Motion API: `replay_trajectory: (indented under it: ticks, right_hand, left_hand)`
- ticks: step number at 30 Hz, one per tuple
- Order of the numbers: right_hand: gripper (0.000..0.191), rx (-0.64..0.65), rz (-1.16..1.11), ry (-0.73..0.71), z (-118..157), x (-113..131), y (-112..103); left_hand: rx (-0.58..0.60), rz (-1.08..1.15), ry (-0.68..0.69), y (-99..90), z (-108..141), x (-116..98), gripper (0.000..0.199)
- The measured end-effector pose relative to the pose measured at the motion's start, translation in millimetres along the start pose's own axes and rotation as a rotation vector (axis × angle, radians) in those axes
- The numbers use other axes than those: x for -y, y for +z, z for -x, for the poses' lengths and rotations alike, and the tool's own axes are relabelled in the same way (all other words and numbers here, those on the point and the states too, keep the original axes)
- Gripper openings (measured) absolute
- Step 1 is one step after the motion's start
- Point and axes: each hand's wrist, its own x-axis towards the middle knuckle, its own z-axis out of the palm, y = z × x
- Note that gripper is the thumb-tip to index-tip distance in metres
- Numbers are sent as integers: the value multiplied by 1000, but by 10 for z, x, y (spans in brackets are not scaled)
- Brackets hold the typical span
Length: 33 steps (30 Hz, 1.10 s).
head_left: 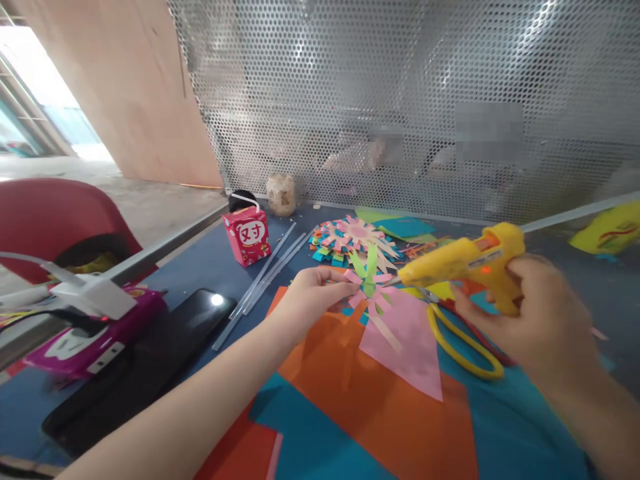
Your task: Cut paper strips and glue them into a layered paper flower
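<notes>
Between its thumb and fingers, my left hand pinches a pink and green paper flower above the coloured sheets. My right hand is wrapped round the handle of a yellow glue gun with an orange light on it. The gun's nozzle points left and is close to the flower's right side; whether they touch I cannot tell. A clear glue stick extends from the gun's rear. Under the flower lie a pink sheet and an orange sheet. Yellow-handled scissors rest beside the pink sheet.
Cut paper flowers are piled behind my left hand. Clear glue sticks, a red drink box and a jar stand or lie left of them. A black phone and purple power strip are at left. Perforated metal borders the back.
</notes>
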Motion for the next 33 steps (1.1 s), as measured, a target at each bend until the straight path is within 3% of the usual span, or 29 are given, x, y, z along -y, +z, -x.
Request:
replay_trajectory:
  ticks: [3,10,16,33]
  right_hand:
    - [30,53,-48,-64,51,79,4]
    - [18,-14,40,-261,90,46,38]
    - [21,-73,89,-400,126,37,58]
    - [17,-63,63,-479,126,43,39]
  left_hand:
    - [-4,-20,1,-12,-8,5,12]
    - [-38,-72,-16,1,-15,-15,11]
    - [-32,-54,-21,-15,-11,-21,13]
    - [39,-74,34,-49,-35,5,15]
